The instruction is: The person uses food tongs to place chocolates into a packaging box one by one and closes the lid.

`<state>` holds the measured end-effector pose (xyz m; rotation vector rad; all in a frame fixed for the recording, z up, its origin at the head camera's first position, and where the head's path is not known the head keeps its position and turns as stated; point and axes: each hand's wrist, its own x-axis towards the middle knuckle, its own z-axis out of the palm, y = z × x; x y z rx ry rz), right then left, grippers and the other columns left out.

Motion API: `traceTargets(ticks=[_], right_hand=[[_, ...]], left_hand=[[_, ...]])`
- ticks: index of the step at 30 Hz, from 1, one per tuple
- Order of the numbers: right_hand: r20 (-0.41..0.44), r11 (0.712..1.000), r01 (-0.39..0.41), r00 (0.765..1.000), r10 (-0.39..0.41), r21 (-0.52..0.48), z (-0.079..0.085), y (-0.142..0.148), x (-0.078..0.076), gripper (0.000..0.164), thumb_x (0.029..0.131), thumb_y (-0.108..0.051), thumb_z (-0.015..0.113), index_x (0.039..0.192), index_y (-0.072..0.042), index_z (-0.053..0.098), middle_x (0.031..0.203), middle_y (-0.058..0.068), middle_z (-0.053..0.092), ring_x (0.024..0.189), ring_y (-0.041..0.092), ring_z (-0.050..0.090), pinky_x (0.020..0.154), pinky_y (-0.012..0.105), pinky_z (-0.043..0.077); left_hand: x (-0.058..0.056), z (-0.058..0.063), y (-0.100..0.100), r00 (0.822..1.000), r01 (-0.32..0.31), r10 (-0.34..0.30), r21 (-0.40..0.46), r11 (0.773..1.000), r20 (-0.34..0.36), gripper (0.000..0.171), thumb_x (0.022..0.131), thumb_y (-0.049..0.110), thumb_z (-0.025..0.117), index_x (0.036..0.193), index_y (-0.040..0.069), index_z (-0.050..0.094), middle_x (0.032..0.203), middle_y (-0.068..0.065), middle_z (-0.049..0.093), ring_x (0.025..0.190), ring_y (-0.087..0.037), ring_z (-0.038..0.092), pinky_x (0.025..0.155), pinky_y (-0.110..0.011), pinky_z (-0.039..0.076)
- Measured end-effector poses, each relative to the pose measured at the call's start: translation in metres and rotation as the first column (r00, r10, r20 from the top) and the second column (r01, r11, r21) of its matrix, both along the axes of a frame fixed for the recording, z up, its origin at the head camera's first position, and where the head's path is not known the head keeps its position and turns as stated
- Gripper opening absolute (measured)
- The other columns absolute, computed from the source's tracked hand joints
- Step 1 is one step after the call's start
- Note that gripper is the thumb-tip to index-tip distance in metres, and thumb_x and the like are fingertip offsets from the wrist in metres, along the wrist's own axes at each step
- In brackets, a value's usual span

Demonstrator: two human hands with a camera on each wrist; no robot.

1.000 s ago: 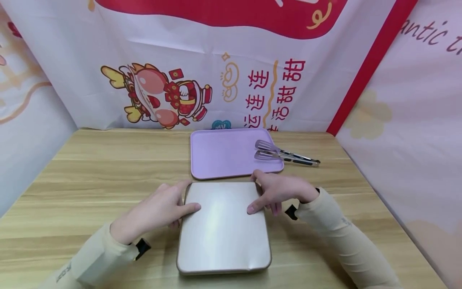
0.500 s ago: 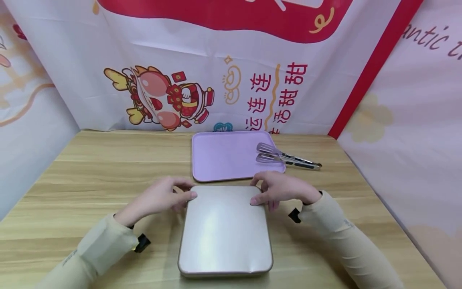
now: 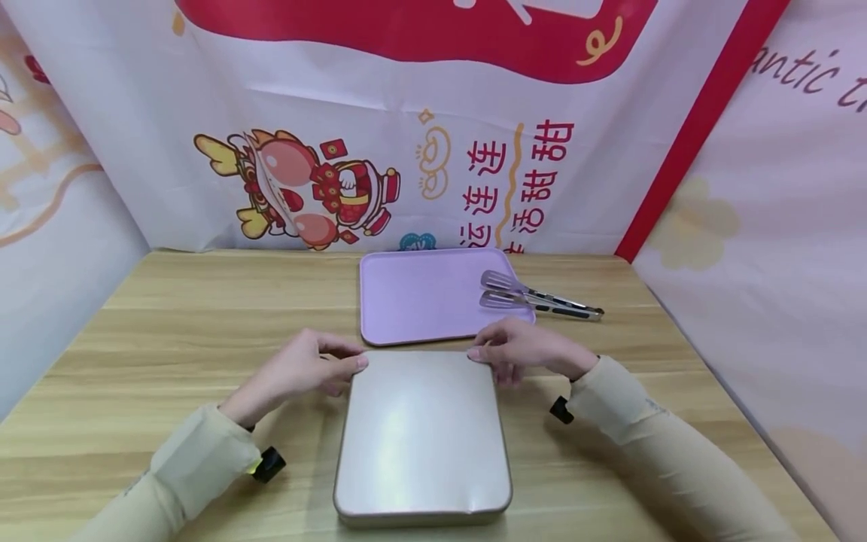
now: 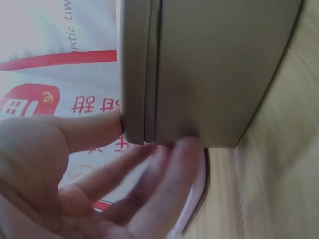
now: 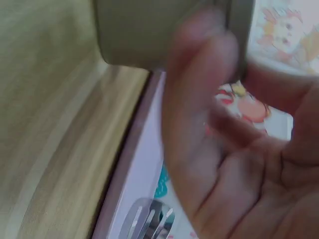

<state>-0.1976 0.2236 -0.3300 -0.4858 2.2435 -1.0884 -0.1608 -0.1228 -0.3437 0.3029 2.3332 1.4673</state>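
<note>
Head view: both hands have slid up to the metal tin's point(image 3: 421, 435) far corners, left hand point(image 3: 298, 373) and right hand point(image 3: 524, 350) fingers now pinching its lid edge.

Matt metal tin point(image 3: 421, 433), shiny steel tongs point(image 3: 538, 299), wood-grain table point(image 3: 190, 331)

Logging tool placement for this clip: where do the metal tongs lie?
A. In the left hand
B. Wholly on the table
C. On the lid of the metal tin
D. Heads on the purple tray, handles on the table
D: the metal tongs rest their heads on the purple tray while the handles reach out over the table.
</note>
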Motion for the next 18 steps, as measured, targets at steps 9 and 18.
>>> traceTargets(ticks=[9, 18], right_hand=[[-0.613, 0.993, 0.050, 0.790, 0.028, 0.111, -0.009, -0.036, 0.014, 0.028, 0.104, -0.014, 0.049, 0.079, -0.010, 0.063, 0.068, -0.005, 0.052, 0.065, 0.013, 0.050, 0.061, 0.032, 0.045], [-0.544, 0.973, 0.068, 0.837, 0.064, 0.219, -0.026, -0.052, 0.015, 0.045, 0.109, -0.030, 0.030, 0.097, -0.008, 0.067, 0.094, 0.003, 0.065, 0.093, 0.014, 0.061, 0.085, 0.038, 0.051]], left_hand=[[0.002, -0.001, 0.029, 0.937, -0.010, -0.085, -0.270, 0.963, -0.340, 0.033, 0.103, 0.020, 0.050, 0.125, -0.002, 0.061, 0.110, -0.012, 0.066, 0.092, -0.022, 0.062, 0.078, -0.040, 0.054], [-0.003, -0.017, 0.055, 0.892, -0.009, -0.154, -0.356, 0.934, -0.426, 0.038, 0.107, 0.018, 0.032, 0.078, 0.011, 0.055, 0.070, -0.002, 0.051, 0.071, -0.019, 0.052, 0.071, -0.041, 0.049]])
